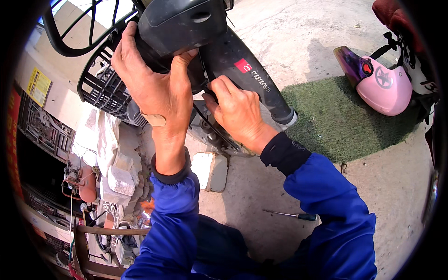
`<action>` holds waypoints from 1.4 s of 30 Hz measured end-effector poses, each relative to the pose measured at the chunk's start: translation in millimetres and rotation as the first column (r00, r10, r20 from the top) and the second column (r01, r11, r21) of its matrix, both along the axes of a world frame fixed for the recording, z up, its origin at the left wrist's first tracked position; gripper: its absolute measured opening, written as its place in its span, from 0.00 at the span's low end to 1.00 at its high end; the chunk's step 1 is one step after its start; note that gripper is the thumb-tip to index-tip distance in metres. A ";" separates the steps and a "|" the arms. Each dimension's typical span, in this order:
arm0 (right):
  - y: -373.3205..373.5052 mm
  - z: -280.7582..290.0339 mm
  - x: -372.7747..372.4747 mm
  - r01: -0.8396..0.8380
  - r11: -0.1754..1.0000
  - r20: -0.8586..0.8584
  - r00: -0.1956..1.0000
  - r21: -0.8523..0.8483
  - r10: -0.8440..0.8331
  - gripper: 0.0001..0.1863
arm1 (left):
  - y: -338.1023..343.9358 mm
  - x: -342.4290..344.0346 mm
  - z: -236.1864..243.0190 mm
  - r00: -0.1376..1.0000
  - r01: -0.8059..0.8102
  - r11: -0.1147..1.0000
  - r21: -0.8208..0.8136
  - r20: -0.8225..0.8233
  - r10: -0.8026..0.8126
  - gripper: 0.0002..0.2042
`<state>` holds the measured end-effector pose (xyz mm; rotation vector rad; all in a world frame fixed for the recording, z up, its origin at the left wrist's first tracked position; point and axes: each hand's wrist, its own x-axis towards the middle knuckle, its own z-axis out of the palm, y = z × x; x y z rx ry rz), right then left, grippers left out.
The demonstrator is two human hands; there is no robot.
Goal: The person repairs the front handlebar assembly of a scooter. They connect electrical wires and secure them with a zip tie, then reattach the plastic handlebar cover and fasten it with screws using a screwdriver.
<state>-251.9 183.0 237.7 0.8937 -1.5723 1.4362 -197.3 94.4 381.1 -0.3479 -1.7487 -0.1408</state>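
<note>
My left hand (156, 98), with a tan adhesive patch near the wrist, grips the underside of a black housing (179, 25) at a bicycle's front, beside a black basket (98, 88). My right hand (235, 107) is closed just below, next to a dark tube (245, 63) with a red-and-white decal and a thin black cable (205, 119); what its fingertips hold is hidden. A screwdriver (296, 215) with a dark handle lies on the concrete below my right forearm.
A pink helmet (387, 91) hangs on a vehicle at right above a green mat (340, 135). At left are rubble (120, 179), a red compressor tank (87, 184) and a wooden rail (112, 231). A white block (210, 170) rests on the ground below the bicycle.
</note>
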 end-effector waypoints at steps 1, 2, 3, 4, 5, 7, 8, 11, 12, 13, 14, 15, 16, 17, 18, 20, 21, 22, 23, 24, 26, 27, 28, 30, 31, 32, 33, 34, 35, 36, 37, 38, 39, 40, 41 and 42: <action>0.9 0.1 1.6 -0.008 1.000 0.011 1.000 0.003 0.008 0.13 | 0.6 -0.5 0.3 1.000 -0.002 1.000 -0.012 0.000 0.002 0.45; 1.5 0.6 2.5 -0.017 1.000 0.021 1.000 0.006 0.017 0.14 | 1.2 -0.8 0.8 1.000 -0.004 1.000 -0.025 0.001 0.004 0.45; 1.1 0.6 1.7 -0.015 1.000 0.033 0.999 0.001 0.015 0.14 | 2.3 -1.0 1.4 1.000 0.000 1.000 -0.014 0.002 0.000 0.44; 0.3 0.7 0.5 -0.014 1.000 0.045 0.999 -0.003 0.014 0.14 | 4.5 -0.6 3.1 1.000 0.016 1.000 0.017 0.008 -0.016 0.44; -0.1 0.6 -0.3 -0.013 1.000 0.058 0.998 -0.007 0.014 0.13 | 7.4 0.1 5.4 0.999 0.031 0.998 0.047 0.013 -0.032 0.44; 2.8 1.6 1.6 -0.067 0.996 0.101 0.992 -0.051 0.072 0.14 | 6.3 0.3 3.9 0.999 0.031 0.998 0.060 0.015 -0.032 0.44; 3.7 1.8 2.3 -0.093 0.993 0.121 0.987 -0.073 0.102 0.14 | 4.9 -0.3 2.5 1.000 0.019 0.999 0.043 0.010 -0.020 0.44; 1.5 3.2 8.8 -0.097 0.994 0.146 0.984 -0.044 0.103 0.13 | 2.8 0.5 5.2 1.000 -0.022 1.000 -0.018 -0.018 0.022 0.43; 0.6 0.3 7.4 -0.070 0.997 0.119 0.990 -0.037 0.074 0.14 | 5.1 -2.1 4.4 0.999 -0.030 0.999 -0.036 -0.028 0.029 0.43; -2.3 -2.7 5.9 -0.043 0.999 0.093 0.995 -0.030 0.046 0.14 | 11.6 -1.8 4.2 0.993 -0.102 0.989 -0.103 -0.062 0.096 0.43; -4.3 -5.1 3.8 -0.016 1.000 0.066 0.998 -0.025 0.017 0.14 | 13.5 -4.6 5.0 0.990 -0.122 0.986 -0.114 -0.078 0.113 0.43; -4.8 -4.2 4.3 -0.001 1.000 0.058 0.998 -0.012 0.001 0.14 | 11.3 -5.2 5.8 0.987 -0.146 0.981 -0.125 -0.090 0.135 0.44; -5.4 -4.8 3.1 0.000 1.000 0.051 0.999 0.011 -0.001 0.14 | 8.7 -5.3 6.8 0.982 -0.170 0.976 -0.136 -0.102 0.156 0.44; -5.3 -4.7 1.7 0.002 0.999 0.043 0.999 0.033 -0.003 0.14 | 4.1 -4.3 7.9 0.985 -0.160 0.979 -0.128 -0.081 0.151 0.45; -3.6 -4.2 0.5 0.007 0.998 0.036 0.999 0.054 -0.009 0.14 | 6.6 -4.8 6.9 0.980 -0.191 0.976 -0.107 -0.078 0.184 0.46; -0.3 -3.6 0.1 0.004 0.999 0.042 0.999 0.052 -0.006 0.14 | 13.7 -3.0 6.1 0.966 -0.252 0.965 -0.067 -0.071 0.248 0.46; 2.2 -1.0 -0.4 0.001 0.999 0.043 0.999 0.048 -0.003 0.14 | 16.0 -2.0 8.9 0.952 -0.299 0.948 -0.111 -0.096 0.290 0.48; 5.9 0.4 -1.9 -0.001 0.998 0.026 1.000 0.055 0.000 0.14 | 20.4 -0.9 10.3 0.947 -0.315 0.945 -0.093 -0.095 0.306 0.48; 10.4 1.4 -4.1 -0.003 0.998 0.009 1.000 0.062 0.003 0.13 | 25.0 0.5 11.4 0.942 -0.330 0.941 -0.075 -0.095 0.322 0.49; 14.4 3.0 -5.5 -0.007 0.997 -0.009 1.000 0.071 0.007 0.13 | 26.7 0.7 10.8 0.945 -0.325 0.944 -0.050 -0.057 0.322 0.48; 19.5 7.6 -7.4 0.052 0.998 -0.065 0.997 0.040 -0.050 0.14 | 30.2 1.2 10.7 0.947 -0.322 0.947 -0.002 0.015 0.322 0.48; 23.4 10.8 -8.6 0.081 0.996 -0.090 0.993 0.025 -0.079 0.15 | 37.2 2.7 10.5 0.955 -0.289 0.955 0.067 0.089 0.282 0.47; 29.9 18.1 -9.9 0.099 0.995 -0.145 0.984 -0.030 -0.103 0.16 | 40.1 4.0 10.0 0.958 -0.261 0.955 0.140 0.157 0.239 0.46; 43.2 35.6 -15.2 0.112 0.983 -0.251 0.957 -0.142 -0.146 0.19 | 32.3 2.5 6.9 0.963 -0.257 0.961 0.100 0.113 0.245 0.45; 53.3 47.2 -21.9 0.146 0.966 -0.259 0.945 -0.213 -0.200 0.23 | 28.5 0.4 6.4 0.967 -0.249 0.965 0.084 0.083 0.242 0.44; 61.7 56.6 -29.5 0.175 0.943 -0.262 0.931 -0.283 -0.252 0.26 | 23.9 -0.5 4.5 0.974 -0.218 0.973 0.081 0.079 0.212 0.44; 67.3 67.9 -39.3 0.220 0.912 -0.217 0.927 -0.347 -0.307 0.33 | 22.3 -2.2 5.7 0.982 -0.186 0.979 0.082 0.056 0.182 0.44; 68.5 71.9 -48.8 0.208 0.919 -0.131 0.956 -0.336 -0.264 0.43 | 22.8 -1.6 6.4 0.980 -0.200 0.978 0.067 0.027 0.198 0.44; 66.0 73.1 -45.7 0.130 0.937 0.022 0.991 -0.324 -0.130 0.48 | 24.0 1.6 3.7 0.976 -0.218 0.975 0.050 0.016 0.217 0.44; 68.6 77.9 -49.1 0.067 0.945 0.150 0.989 -0.321 -0.019 0.54 | 33.0 -2.3 2.4 0.967 -0.254 0.966 0.049 0.028 0.253 0.43; 70.5 77.7 -58.2 -0.226 0.904 0.243 0.914 -0.363 0.325 0.67 | 38.7 -4.4 1.0 0.962 -0.274 0.961 0.027 0.006 0.273 0.44; 68.2 78.6 -64.5 -0.463 0.738 0.200 0.765 -0.491 0.613 0.69 | 43.2 -8.1 2.0 0.956 -0.292 0.956 0.005 -0.016 0.292 0.44; 59.8 84.7 -58.7 -0.560 0.674 0.161 0.699 -0.482 0.696 0.68 | 39.9 -1.4 4.0 0.956 -0.292 0.956 0.008 -0.009 0.292 0.45; 55.7 90.7 -52.2 -0.638 0.615 0.139 0.633 -0.463 0.762 0.68 | 37.2 1.5 1.6 0.960 -0.280 0.960 0.019 0.006 0.280 0.45; 51.2 99.7 -47.0 -0.712 0.523 -0.002 0.593 -0.469 0.805 0.66 | 38.5 3.5 2.8 0.961 -0.278 0.960 0.038 0.018 0.277 0.46; 54.5 103.4 -49.6 -0.751 0.506 -0.014 0.564 -0.424 0.826 0.66 | 39.2 5.2 2.4 0.964 -0.267 0.963 0.038 0.011 0.267 0.45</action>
